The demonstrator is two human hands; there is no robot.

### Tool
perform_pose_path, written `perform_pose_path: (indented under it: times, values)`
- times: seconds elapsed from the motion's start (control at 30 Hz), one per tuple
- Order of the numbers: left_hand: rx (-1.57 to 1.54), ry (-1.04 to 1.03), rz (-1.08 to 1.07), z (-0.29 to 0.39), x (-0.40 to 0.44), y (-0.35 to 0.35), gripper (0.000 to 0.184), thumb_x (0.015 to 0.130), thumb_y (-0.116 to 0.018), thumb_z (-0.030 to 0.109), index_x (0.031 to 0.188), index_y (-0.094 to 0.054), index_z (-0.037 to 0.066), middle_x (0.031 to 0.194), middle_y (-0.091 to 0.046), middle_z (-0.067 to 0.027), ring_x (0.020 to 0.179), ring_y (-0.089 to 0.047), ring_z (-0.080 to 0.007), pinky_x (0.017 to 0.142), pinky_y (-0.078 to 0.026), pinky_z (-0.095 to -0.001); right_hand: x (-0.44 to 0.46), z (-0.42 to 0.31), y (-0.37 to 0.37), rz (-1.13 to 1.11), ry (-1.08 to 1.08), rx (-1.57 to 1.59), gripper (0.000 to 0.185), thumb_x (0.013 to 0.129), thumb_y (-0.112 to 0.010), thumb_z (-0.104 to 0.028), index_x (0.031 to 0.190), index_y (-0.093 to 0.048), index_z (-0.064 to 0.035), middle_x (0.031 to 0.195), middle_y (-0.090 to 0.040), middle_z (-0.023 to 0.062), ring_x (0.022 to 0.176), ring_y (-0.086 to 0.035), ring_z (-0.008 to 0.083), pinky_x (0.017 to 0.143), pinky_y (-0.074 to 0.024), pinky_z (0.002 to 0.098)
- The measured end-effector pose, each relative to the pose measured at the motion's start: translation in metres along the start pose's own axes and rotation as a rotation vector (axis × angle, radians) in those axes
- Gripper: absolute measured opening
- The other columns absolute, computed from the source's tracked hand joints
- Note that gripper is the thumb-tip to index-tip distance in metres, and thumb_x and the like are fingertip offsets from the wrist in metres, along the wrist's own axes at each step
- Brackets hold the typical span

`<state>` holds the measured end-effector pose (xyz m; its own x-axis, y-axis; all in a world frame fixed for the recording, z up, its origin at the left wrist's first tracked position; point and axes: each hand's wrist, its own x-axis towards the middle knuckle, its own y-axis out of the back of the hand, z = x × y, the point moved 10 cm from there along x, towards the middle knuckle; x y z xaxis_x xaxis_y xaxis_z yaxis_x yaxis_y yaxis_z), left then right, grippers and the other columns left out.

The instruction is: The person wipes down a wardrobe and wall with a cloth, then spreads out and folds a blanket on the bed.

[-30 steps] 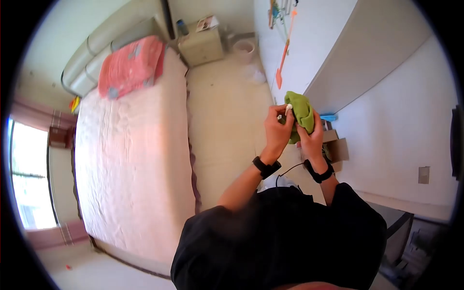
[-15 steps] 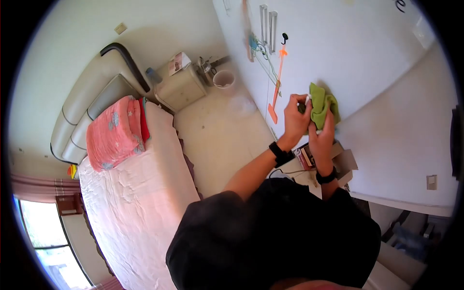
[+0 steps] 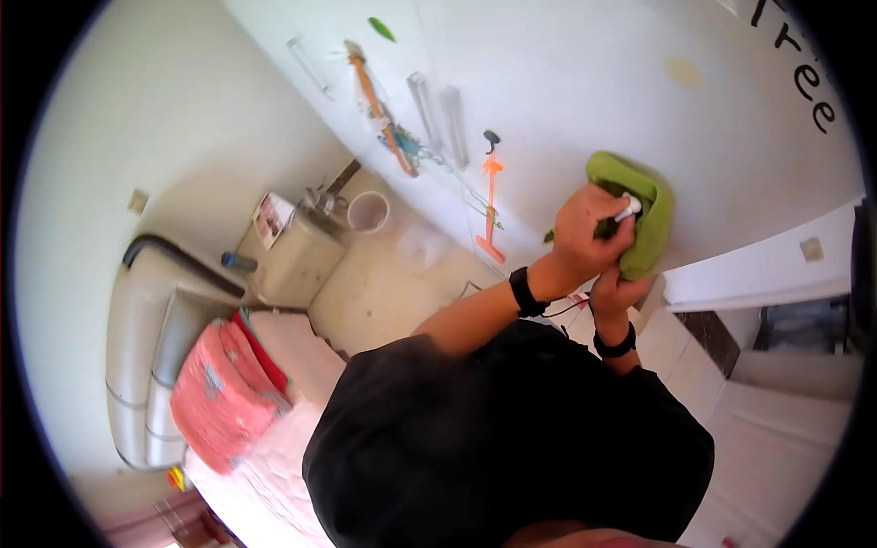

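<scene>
In front of the white cupboard, a soft green cloth item (image 3: 654, 228) with a rounded, folded shape and a dark hollow is held up. My left hand (image 3: 585, 233) has its fingers closed around a small white piece (image 3: 629, 208) at the hollow of the cloth; I cannot make out its kind. Under it, my right hand (image 3: 617, 290) grips the lower edge of the green cloth, its fingers partly hidden behind it. Both wrists wear black bands.
The white cupboard (image 3: 585, 82) carries handles and an orange hanging ornament (image 3: 491, 201). A bedside cabinet (image 3: 297, 265), a waste bin (image 3: 368, 212) and a bed with a folded pink quilt (image 3: 224, 393) stand on the left. A doorway opens at the right.
My view has turned and come nearer the cupboard. The green cloth has gone from bunched to opened out, and my left hand has moved across to its hollow with the white piece.
</scene>
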<state>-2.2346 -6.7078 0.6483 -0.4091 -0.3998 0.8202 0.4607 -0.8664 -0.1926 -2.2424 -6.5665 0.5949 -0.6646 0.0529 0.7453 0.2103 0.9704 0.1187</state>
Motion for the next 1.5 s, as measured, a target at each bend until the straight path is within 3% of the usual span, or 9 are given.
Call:
perform_pose_path:
  times: [0.13,0.4,0.53,0.73,0.93,1.1,1.2,1.43,1.5]
  values:
    - [-0.022,0.093,-0.095,-0.044,-0.024,0.015,0.026,0.074,-0.071,-0.001,0.096,-0.059,0.004,0.086,-0.061,-0.0124,0.071,-0.061,-0.0303,0.059,-0.049,-0.0347,-0.042,0.045,-0.020,0.082,-0.205,0.052,0.044,0.079,-0.056,0.003,0.122,-0.053,0.0047,0.116,-0.059,0.0149,0.105,-0.059,0.0254,0.092,-0.0448,0.0348]
    - [-0.093,0.129,-0.006,-0.061,0.065,0.074,0.024,0.076,-0.069,-0.003,0.096,-0.058,0.003,0.084,-0.059,-0.0121,0.069,-0.059,-0.0267,0.058,-0.049,-0.0324,0.030,-0.011,-0.109,0.017,-0.113,-0.080,0.047,0.078,-0.058,0.002,0.124,-0.052,0.0037,0.115,-0.061,0.0159,0.103,-0.060,0.0251,0.089,-0.0468,0.0333]
    - [-0.154,-0.060,-0.037,-0.022,0.109,0.057,0.026,0.075,-0.070,-0.002,0.097,-0.058,0.004,0.083,-0.059,-0.0112,0.068,-0.059,-0.0247,0.058,-0.048,-0.0326,0.054,-0.040,-0.088,0.194,0.027,-0.032,0.042,0.080,-0.058,-0.001,0.122,-0.053,0.0059,0.116,-0.061,0.0150,0.104,-0.060,0.0227,0.090,-0.0469,0.0339]
    - [-0.332,-0.035,-0.196,-0.024,0.073,0.019,0.024,0.076,-0.070,-0.001,0.096,-0.057,0.003,0.082,-0.060,-0.0101,0.068,-0.060,-0.0229,0.058,-0.048,-0.0305,0.023,-0.024,-0.047,0.436,0.021,-0.067,0.038,0.084,-0.057,-0.006,0.120,-0.055,0.0078,0.119,-0.060,0.0138,0.106,-0.060,0.0225,0.092,-0.0465,0.0340]
    - [-0.169,0.142,-0.113,-0.090,0.011,0.054,0.024,0.078,-0.069,0.000,0.097,-0.056,0.003,0.085,-0.060,-0.0129,0.073,-0.060,-0.0272,0.062,-0.048,-0.0346,-0.026,0.029,-0.077,0.244,-0.118,-0.094,0.045,0.073,-0.053,-0.001,0.118,-0.053,0.0064,0.112,-0.059,0.0145,0.101,-0.058,0.0232,0.091,-0.0451,0.0341]
    - [-0.035,0.129,0.071,-0.094,0.026,0.087,0.024,0.082,-0.067,0.002,0.101,-0.054,0.001,0.088,-0.060,-0.0130,0.078,-0.059,-0.0246,0.070,-0.048,-0.0325,0.008,0.001,-0.114,0.006,-0.178,-0.094,0.036,0.079,-0.055,0.000,0.115,-0.055,0.0048,0.107,-0.061,0.0145,0.097,-0.059,0.0225,0.087,-0.0461,0.0335]
    - [-0.125,0.072,0.136,-0.071,0.048,0.067,0.027,0.082,-0.068,0.002,0.103,-0.053,0.001,0.087,-0.060,-0.0124,0.077,-0.059,-0.0242,0.069,-0.048,-0.0318,0.031,-0.015,-0.092,0.046,-0.128,-0.095,0.041,0.075,-0.061,-0.002,0.115,-0.055,0.0037,0.099,-0.062,0.0162,0.087,-0.062,0.0270,0.079,-0.0491,0.0315]
    - [-0.308,-0.040,0.043,0.011,0.050,-0.016,0.018,0.073,-0.069,0.001,0.090,-0.064,0.002,0.077,-0.062,-0.0118,0.066,-0.060,-0.0272,0.058,-0.049,-0.0321,0.025,-0.021,0.011,0.377,0.053,-0.003,0.042,0.080,-0.059,-0.003,0.120,-0.054,0.0084,0.116,-0.061,0.0150,0.103,-0.060,0.0228,0.089,-0.0474,0.0351]
    - [-0.277,0.036,-0.202,0.011,0.034,-0.041,0.014,0.072,-0.068,0.004,0.086,-0.066,0.003,0.073,-0.061,-0.0100,0.064,-0.059,-0.0273,0.056,-0.048,-0.0331,0.009,-0.013,0.029,0.457,0.005,0.013,0.042,0.082,-0.057,-0.004,0.121,-0.053,0.0092,0.116,-0.061,0.0144,0.104,-0.060,0.0228,0.090,-0.0473,0.0349]
